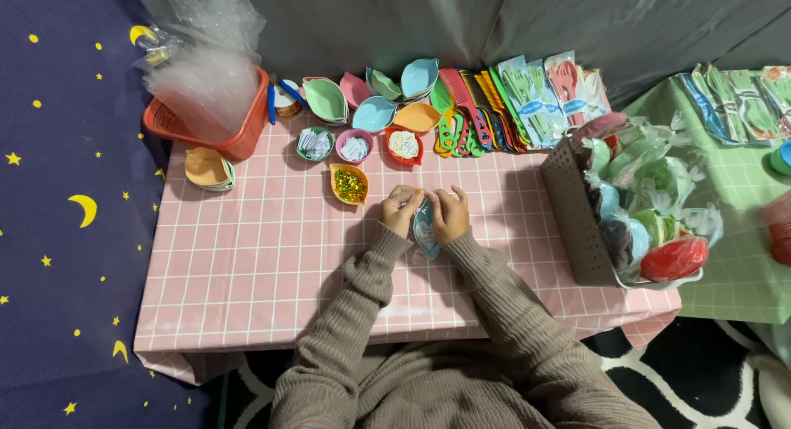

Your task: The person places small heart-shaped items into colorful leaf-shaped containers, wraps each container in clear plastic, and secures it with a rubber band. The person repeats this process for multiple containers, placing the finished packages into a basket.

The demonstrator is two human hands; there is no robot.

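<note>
fingers of the left hand [401, 209] and right hand [449, 215] pinch a blue leaf-shaped dish in clear wrap [426, 229], held upright above the pink checked tablecloth [247, 256]. near them stands an orange dish of glitter [349, 183]; a brown basket [568, 206] is further right.

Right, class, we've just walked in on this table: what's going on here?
A person in a brown sweater holds a light blue leaf-shaped dish upright between the left hand and right hand, above a pink checked tablecloth. Beside the left hand sits an orange dish of glittery bits. More coloured dishes line the far edge, and a brown basket holds wrapped ones.
</note>
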